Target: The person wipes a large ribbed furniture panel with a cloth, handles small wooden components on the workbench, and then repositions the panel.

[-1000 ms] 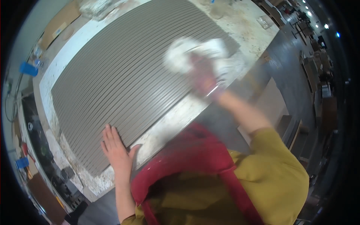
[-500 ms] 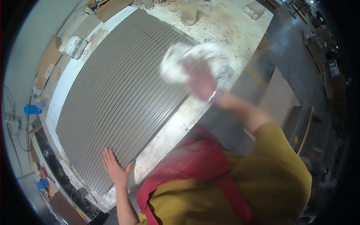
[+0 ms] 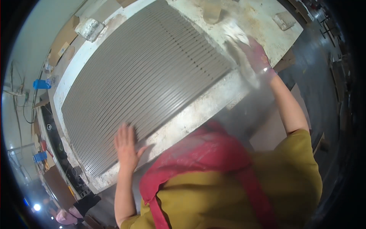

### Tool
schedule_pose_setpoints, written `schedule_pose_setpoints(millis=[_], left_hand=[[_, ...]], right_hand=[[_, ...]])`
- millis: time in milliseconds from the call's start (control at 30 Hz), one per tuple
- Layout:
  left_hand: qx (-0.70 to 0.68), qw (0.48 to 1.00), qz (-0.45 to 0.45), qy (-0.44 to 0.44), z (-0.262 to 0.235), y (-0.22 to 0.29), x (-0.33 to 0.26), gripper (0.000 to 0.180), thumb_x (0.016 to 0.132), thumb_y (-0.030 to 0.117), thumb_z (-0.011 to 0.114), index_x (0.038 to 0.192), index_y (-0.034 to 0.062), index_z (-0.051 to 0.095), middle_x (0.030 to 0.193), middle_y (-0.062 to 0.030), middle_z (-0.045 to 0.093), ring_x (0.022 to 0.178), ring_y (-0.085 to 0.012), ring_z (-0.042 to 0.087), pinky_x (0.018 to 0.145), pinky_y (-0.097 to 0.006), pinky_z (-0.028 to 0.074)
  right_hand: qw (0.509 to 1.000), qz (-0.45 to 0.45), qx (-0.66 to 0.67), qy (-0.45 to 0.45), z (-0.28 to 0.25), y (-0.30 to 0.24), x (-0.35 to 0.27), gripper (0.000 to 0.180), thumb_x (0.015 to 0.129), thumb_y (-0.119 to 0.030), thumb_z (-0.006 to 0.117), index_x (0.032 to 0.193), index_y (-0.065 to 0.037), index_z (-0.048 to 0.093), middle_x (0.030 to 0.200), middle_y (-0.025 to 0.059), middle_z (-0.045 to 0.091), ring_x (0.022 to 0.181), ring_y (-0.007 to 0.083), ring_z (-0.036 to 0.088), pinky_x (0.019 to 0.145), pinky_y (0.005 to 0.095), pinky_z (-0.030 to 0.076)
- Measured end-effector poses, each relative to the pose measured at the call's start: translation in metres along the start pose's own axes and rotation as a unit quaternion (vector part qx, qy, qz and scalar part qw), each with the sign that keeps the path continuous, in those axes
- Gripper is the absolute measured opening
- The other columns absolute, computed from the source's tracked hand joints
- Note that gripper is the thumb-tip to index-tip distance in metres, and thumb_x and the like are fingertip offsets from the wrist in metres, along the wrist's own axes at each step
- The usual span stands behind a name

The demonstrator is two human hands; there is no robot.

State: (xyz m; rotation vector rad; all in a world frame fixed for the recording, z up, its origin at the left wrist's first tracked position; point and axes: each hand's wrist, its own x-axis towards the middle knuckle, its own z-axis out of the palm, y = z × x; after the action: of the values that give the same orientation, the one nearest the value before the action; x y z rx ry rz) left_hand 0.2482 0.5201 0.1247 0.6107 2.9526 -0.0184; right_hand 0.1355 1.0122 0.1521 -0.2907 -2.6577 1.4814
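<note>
A wide grey slab (image 3: 145, 80) with close parallel ridges lies on the whitish worktable (image 3: 198, 116). My bare left hand (image 3: 127, 149) lies flat, fingers stretched, on the slab's near left part. At the right end, my right hand (image 3: 258, 57), in a pinkish-red glove, grips a white cloth (image 3: 235, 32) smeared by motion. The cloth hangs down past the slab's right corner, over the table edge. Rows of small dark spots cross the ridges near that end. The fingers of the gloved hand are partly hidden by blur.
A foil-like silvery block (image 3: 89, 29) sits at the table's far left edge. Beyond the cloth stand a translucent container (image 3: 212, 11) and a whitish block (image 3: 284, 20). A blue cup-like thing (image 3: 41, 84) is at left. Another person in pink (image 3: 66, 217) is at lower left.
My right hand has swung to the right with the white cloth, off the slab's middle to its right end. My left hand stays on the slab. The whole view has shifted.
</note>
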Motion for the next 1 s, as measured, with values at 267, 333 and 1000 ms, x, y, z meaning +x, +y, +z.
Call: schedule_pose_setpoints(millis=[267, 333, 1000], left_hand=[[-0.035, 0.995, 0.08, 0.048, 0.009, 0.06, 0.076, 0.07, 0.078, 0.03, 0.07, 0.138, 0.0083, 0.041, 0.149, -0.0111, 0.031, 0.137, -0.0315, 0.03, 0.108, -0.048, 0.024], [-0.044, 0.996, 0.067, 0.04, 0.009, 0.061, 0.067, 0.069, 0.078, 0.026, 0.07, 0.138, 0.0094, 0.041, 0.149, -0.0103, 0.032, 0.136, -0.0306, 0.031, 0.108, -0.047, 0.025], [-0.041, 0.996, 0.07, 0.038, 0.012, 0.061, 0.072, 0.068, 0.08, 0.026, 0.068, 0.139, 0.0076, 0.04, 0.15, -0.0114, 0.03, 0.136, -0.0324, 0.03, 0.108, -0.049, 0.024]], right_hand=[[0.868, -0.428, -0.217, -0.129, 0.075, 0.007, -0.012, 0.022, 0.076, -0.009, 0.059, 0.097, -0.009, 0.064, 0.113, 0.007, 0.06, 0.11, 0.0243, 0.055, 0.093, 0.0399, 0.045], [0.86, -0.366, -0.319, -0.156, 0.022, 0.005, 0.005, 0.026, 0.073, -0.009, 0.062, 0.099, -0.01, 0.064, 0.113, 0.0075, 0.06, 0.109, 0.026, 0.055, 0.091, 0.0403, 0.046], [0.827, -0.42, -0.343, -0.148, 0.04, 0.04, 0.029, 0.027, 0.074, -0.006, 0.059, 0.099, -0.014, 0.066, 0.111, 0.0055, 0.062, 0.11, 0.0227, 0.055, 0.093, 0.0347, 0.045]])
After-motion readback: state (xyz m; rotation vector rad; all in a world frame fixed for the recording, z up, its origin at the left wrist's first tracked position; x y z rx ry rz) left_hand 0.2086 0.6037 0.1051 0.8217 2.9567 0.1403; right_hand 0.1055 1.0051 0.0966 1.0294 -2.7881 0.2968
